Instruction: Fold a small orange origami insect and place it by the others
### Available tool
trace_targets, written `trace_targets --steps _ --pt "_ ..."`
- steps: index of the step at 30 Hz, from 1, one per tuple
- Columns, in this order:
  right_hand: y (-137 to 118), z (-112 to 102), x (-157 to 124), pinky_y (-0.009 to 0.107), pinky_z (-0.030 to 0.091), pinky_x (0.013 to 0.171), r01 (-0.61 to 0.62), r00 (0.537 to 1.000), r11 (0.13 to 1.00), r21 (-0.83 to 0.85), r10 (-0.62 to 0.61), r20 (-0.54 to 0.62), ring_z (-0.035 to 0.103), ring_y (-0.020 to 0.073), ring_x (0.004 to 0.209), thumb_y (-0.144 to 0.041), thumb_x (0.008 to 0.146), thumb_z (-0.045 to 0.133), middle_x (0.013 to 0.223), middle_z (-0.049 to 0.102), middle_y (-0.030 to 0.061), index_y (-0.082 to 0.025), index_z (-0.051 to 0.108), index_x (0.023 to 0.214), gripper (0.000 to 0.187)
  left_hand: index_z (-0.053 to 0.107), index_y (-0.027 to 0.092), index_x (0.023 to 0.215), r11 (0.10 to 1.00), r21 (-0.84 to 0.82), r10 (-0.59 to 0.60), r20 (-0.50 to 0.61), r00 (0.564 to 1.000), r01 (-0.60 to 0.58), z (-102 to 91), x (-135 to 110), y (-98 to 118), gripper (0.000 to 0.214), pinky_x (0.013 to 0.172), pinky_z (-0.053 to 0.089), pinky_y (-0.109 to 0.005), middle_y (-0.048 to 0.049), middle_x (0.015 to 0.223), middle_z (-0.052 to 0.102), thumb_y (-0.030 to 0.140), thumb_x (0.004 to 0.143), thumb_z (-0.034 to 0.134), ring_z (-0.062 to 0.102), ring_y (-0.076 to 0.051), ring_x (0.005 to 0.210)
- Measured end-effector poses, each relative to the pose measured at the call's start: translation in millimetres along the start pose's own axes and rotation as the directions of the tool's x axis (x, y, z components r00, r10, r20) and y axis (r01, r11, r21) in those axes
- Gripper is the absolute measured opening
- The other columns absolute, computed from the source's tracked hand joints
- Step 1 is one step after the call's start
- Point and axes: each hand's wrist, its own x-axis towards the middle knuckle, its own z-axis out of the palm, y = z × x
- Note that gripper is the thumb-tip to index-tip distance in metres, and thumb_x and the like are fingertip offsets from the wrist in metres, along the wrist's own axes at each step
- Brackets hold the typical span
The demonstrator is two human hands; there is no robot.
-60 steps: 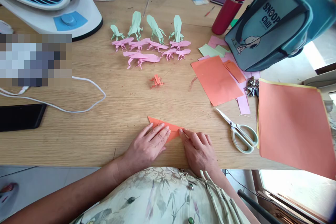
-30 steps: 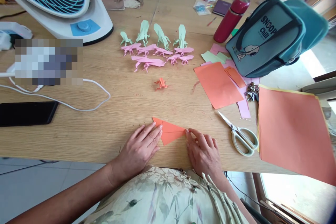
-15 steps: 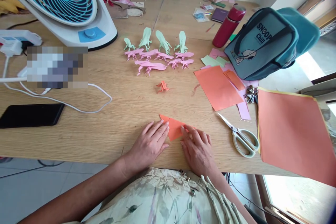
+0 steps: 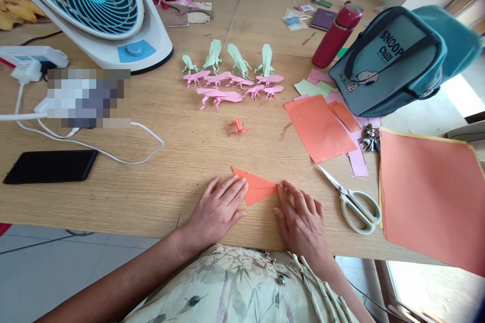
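A folded piece of orange paper [image 4: 258, 190] lies on the wooden table near its front edge, narrowing to a point at the right. My left hand [image 4: 220, 207] rests flat on its left part, fingers stretched out. At the pointed right end, the fingertips of my right hand [image 4: 301, 212] touch the paper, with the fingers loosely bent and the thumb apart. Beyond the paper sits a small orange origami figure [image 4: 238, 126]. Farther back stand pink origami insects [image 4: 220, 96] and green origami insects [image 4: 238, 60] in rows.
Scissors [image 4: 358, 207] lie to the right, beside a stack of orange sheets [image 4: 432, 192]. Behind them are an orange sheet [image 4: 320, 123], a red bottle [image 4: 337, 35] and a teal bag [image 4: 390, 65]. On the left are a fan [image 4: 134, 50], a phone [image 4: 51, 166] and a white cable [image 4: 151, 154].
My right hand has slid rightward along the orange paper to its tip, uncovering more of it. My left hand stays on the paper. The view has shifted slightly.
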Motion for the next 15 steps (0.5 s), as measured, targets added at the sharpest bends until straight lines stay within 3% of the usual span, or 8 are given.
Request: trace_targets --steps 9,15 --pt "-1.6 -2.1 2.0 0.045 0.038 0.09 -0.004 1.0 1.0 -0.003 0.004 -0.019 0.052 0.0304 0.115 -0.024 0.098 0.047 0.14 0.055 0.0146 -0.018 0.045 0.142 0.045 0.054 0.016 0.137 0.999 0.001 0.048 0.027 0.998 -0.048 -6.6 -0.1 -10.5 0.046 0.114 0.03 -0.048 -0.009 0.148 0.05 0.036 0.096 0.055 0.045 -0.027 0.136" --pt "-7.2 -1.4 20.9 0.041 0.043 0.084 -0.051 0.997 0.985 0.166 0.059 -0.047 0.056 0.0266 0.099 -0.026 0.097 0.05 0.116 0.061 0.0125 -0.019 0.057 0.125 0.03 0.063 0.016 0.121 0.992 -0.095 0.073 -0.087 0.994 -0.082 -7.0 9.3 -16.1 0.027 0.108 0.04 -0.044 -0.0099 0.136 0.06 0.02 0.096 0.052 0.052 -0.024 0.128"
